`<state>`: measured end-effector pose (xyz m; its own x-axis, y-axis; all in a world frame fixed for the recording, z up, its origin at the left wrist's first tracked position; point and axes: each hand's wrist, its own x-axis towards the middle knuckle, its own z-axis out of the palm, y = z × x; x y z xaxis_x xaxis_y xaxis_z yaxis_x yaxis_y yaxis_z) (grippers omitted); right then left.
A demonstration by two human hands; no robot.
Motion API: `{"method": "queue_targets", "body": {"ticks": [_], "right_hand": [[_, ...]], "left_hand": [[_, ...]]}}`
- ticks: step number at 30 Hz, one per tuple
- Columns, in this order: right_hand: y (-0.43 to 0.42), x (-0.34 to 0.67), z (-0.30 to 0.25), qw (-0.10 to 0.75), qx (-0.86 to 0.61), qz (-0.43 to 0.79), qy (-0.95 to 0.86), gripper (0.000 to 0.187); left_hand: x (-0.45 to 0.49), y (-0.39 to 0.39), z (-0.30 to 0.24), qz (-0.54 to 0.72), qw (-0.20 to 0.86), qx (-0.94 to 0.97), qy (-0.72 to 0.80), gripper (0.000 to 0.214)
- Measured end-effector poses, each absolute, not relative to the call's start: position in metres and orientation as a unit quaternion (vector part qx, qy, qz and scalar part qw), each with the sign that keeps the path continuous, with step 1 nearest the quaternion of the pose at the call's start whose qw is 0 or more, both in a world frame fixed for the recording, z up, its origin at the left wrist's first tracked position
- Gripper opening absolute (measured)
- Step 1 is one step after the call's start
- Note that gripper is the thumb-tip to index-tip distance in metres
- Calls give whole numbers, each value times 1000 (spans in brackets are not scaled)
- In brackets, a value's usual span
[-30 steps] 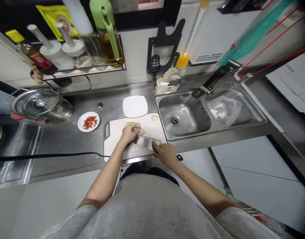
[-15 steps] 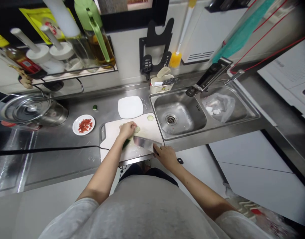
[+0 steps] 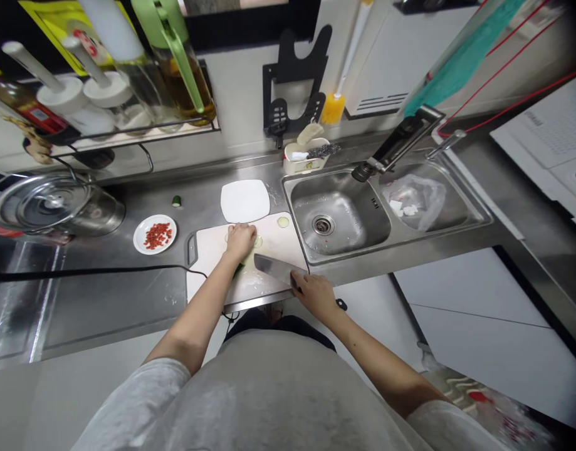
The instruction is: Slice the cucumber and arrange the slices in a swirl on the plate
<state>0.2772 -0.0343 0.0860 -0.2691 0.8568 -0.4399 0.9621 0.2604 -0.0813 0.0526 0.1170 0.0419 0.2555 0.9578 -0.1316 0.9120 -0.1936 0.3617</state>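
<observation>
Through the head view I see thin, round, pale-green slices [image 3: 258,241] already cut beside the bunched left hand [image 3: 242,240], its pinch unclear; another slice [image 3: 282,222] lies near the pale rectangular cutting board's [image 3: 292,241] far right corner. A dark-green vegetable piece [image 3: 239,270], seemingly unsliced, lies by the left wrist. The right hand [image 3: 313,292] grips the broad steel knife [image 3: 272,269].

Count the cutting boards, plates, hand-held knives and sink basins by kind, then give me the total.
Cutting boards: 1, the pale board
Plates: 2, the round plate and the squarish plate
Hand-held knives: 1, the knife in the right hand
Sink basins: 2, the left basin and the right basin
Total: 6
</observation>
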Motion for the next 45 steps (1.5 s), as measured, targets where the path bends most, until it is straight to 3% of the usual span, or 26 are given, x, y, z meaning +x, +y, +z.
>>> {"method": "queue_targets", "body": {"ticks": [7,11,18,45], "right_hand": [[-31,272,88,140,616,-222,743,39],[-20,258,94,150,624,-292,709,34],[-6,218,105,184,576,-293,741,40],[-9,195,111,182,543,-272,774,35]], "left_hand": [[23,97,46,249,248,649,675,19],[-1,46,45,343,203,611,684,23],[-11,-12,23,342,175,651,655,24],[-8,-13,-2,346,170,683,620,26]]}}
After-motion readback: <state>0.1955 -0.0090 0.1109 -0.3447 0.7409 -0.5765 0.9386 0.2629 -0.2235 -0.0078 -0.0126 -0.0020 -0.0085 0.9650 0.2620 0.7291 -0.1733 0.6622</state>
